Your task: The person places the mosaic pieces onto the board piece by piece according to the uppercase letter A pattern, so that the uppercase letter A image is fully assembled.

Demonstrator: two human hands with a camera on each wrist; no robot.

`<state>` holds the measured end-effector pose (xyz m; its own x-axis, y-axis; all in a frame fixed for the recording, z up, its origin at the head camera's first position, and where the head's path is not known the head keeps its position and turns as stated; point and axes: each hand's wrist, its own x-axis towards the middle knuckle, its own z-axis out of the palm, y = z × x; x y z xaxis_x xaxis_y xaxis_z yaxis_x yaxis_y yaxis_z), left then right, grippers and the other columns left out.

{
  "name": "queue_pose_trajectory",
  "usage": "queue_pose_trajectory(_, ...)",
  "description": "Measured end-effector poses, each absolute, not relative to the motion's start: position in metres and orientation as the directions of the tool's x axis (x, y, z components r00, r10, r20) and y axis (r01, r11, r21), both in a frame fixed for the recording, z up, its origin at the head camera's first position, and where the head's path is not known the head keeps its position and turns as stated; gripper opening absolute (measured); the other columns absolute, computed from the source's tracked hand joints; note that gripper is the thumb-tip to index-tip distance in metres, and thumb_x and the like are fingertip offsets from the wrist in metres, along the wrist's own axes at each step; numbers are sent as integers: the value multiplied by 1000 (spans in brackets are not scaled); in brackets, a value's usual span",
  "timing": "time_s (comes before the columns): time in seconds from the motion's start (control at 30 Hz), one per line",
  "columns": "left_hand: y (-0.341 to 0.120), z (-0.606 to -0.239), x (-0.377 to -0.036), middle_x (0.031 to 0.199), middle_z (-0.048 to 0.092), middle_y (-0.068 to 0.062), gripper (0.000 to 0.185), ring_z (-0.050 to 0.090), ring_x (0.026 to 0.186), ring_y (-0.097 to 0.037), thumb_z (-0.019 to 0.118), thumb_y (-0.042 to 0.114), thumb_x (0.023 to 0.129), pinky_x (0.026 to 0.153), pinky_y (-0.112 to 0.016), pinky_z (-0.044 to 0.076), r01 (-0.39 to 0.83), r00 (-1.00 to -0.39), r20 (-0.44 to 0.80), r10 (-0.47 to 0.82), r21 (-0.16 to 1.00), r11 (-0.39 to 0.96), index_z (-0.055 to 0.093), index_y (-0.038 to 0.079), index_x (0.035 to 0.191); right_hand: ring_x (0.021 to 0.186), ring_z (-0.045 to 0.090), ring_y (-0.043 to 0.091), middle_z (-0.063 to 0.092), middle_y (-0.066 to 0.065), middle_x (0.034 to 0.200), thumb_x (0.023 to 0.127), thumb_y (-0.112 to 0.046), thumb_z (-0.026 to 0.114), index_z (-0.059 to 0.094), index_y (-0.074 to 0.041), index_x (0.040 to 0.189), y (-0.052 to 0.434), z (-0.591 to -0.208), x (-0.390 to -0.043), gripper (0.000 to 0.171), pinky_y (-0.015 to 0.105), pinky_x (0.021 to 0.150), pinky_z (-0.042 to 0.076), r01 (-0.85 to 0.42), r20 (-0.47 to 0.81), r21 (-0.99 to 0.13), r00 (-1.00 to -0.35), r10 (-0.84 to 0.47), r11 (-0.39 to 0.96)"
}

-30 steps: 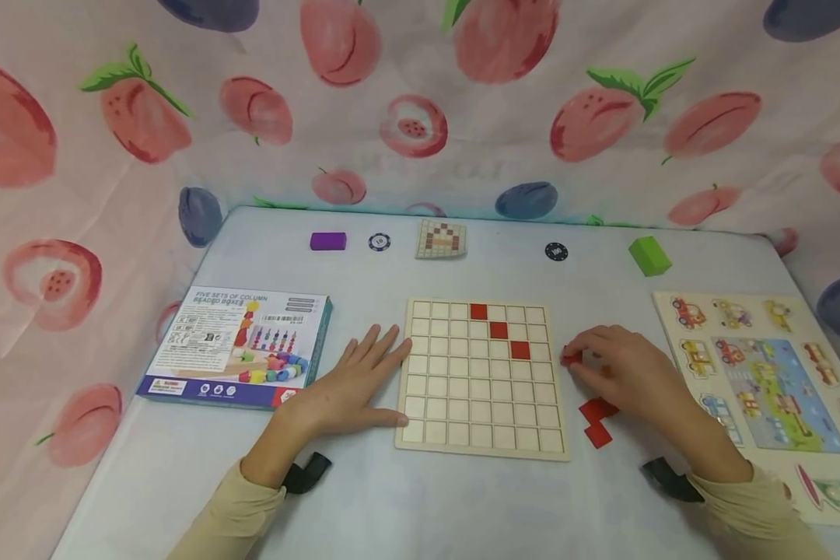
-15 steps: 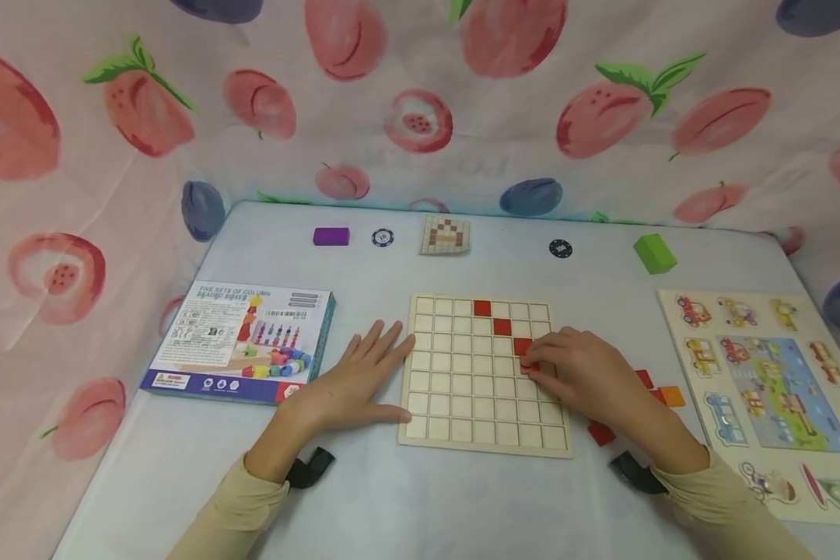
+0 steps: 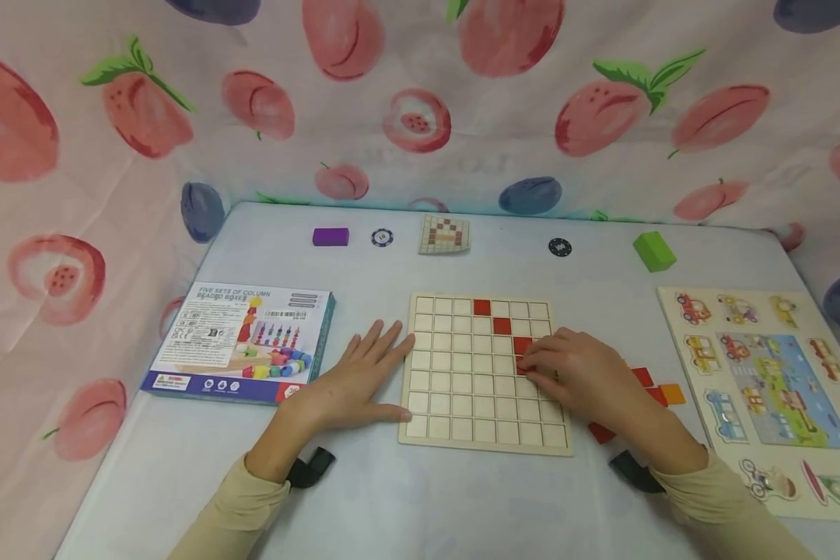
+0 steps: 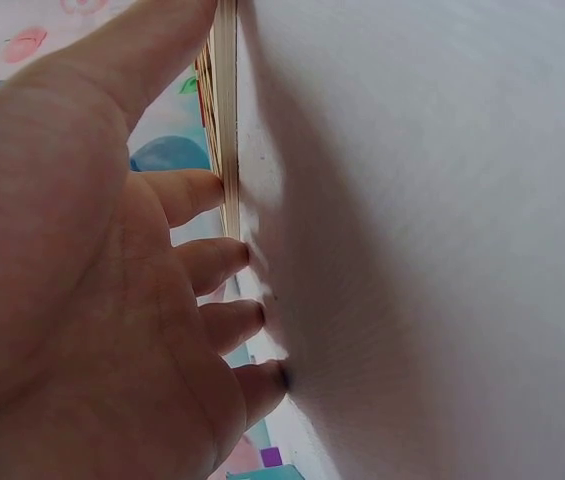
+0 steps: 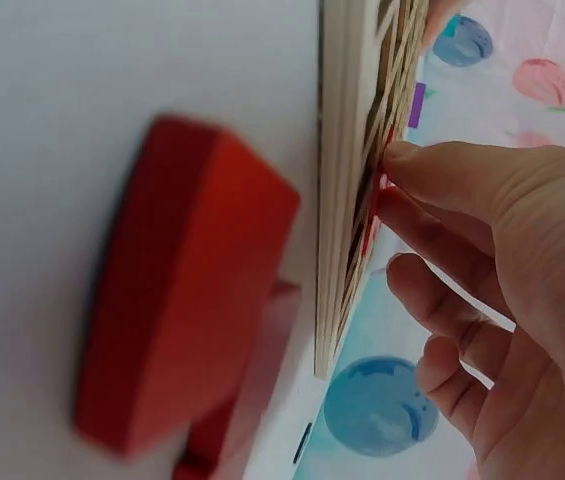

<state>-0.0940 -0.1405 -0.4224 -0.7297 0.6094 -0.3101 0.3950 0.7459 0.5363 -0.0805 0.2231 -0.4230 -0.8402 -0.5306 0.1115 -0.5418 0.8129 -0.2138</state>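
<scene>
A pale wooden grid board (image 3: pixel 462 404) lies flat in front of me. Three red square tiles run diagonally down its upper right part, one of them a red tile (image 3: pixel 502 326) in the middle of that line. At the lowest one's near side, my right hand (image 3: pixel 591 377) pinches another red square tile (image 3: pixel 521 367) between thumb and index finger, in a grid cell; the fingers partly cover it. My left hand (image 3: pixel 350 385) lies spread on the table, thumb and index fingertips at the board's left edge. In the left wrist view its fingers (image 4: pixel 197 195) are straight.
Loose red tiles (image 3: pixel 642 377) and an orange tile (image 3: pixel 672 394) lie right of the board, partly under my right forearm. A beaded-box package (image 3: pixel 203 334) is at left, a vehicle puzzle (image 3: pixel 686 373) at right. Behind stand a pattern card (image 3: pixel 444 236), purple block (image 3: pixel 330 236) and green block (image 3: pixel 654 251).
My right hand has moved left from the loose tiles onto the board with a red tile, which now sits in a cell below the diagonal. The left hand stays in place.
</scene>
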Motion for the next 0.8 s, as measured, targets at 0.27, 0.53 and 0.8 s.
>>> queue_pose_trajectory(0.27, -138, -421, -94, 183, 0, -10, 107, -7, 169, -39, 80, 52, 92, 136, -65, 5, 406, -724, -314, 614, 527, 747, 18, 16, 173, 108, 71, 26, 78, 2, 116, 87, -19, 87, 82, -24, 110, 267, -418, -68, 24, 50, 90, 63, -404, 62, -224, -914, -400, 887)
queue_pose_trajectory(0.53, -139, -419, -95, 183, 1, -10, 107, -6, 169, -40, 80, 51, 92, 136, -66, 5, 401, -729, -320, 605, 518, 756, 18, 16, 172, 103, 72, 32, 78, 10, 111, 85, -23, 90, 82, -16, 112, 317, -422, -57, 29, 59, 86, 60, -275, 65, -221, -961, -267, 936)
queue_pose_trajectory(0.8, -139, -420, -93, 183, 2, -11, 107, -6, 169, -40, 81, 50, 92, 135, -67, 4, 391, -732, -314, 604, 533, 751, 20, 15, 172, 94, 69, 27, 79, 11, 110, 85, -21, 90, 81, -15, 114, 331, -425, -53, 31, 55, 82, 62, -249, 44, -219, -969, -245, 944)
